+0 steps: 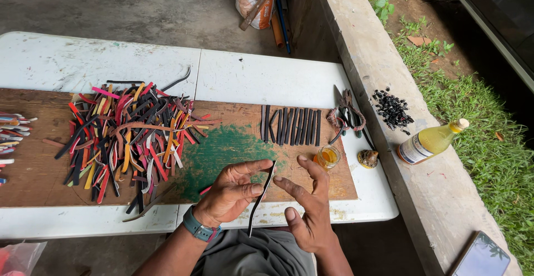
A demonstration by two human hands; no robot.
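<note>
I see my left hand (pixel 231 190) pinching a thin black strip (pixel 261 197) btw thumb and fingertips, grip narrow, closed on the strip's upper half. Strip stands nearly upright, slightly tilted, top end near the board's front edge, bottom end hanging past the table edge over my lap. Right hand (pixel 308 209) sits just beside it on the right, fingers spread wide and loose, palm facing the strip; index tip looks close to the strip, but I can't tell if it touches. It holds nothing.

Both hands hover at the front edge of the wooden board (pixel 33 187), which lies on the white table (pixel 261 78). Green paint patch (pixel 222 153) is right behind the left hand. Big pile (pixel 130 137) of coloured strips lies well to the left on the board. Row of black strips (pixel 292 126) lies beyond the hands, laid side by side. Small jar (pixel 328 156) w/ amber liquid stands just behind the right hand. Bottle (pixel 431 141) lies on the concrete ledge, far right.
</note>
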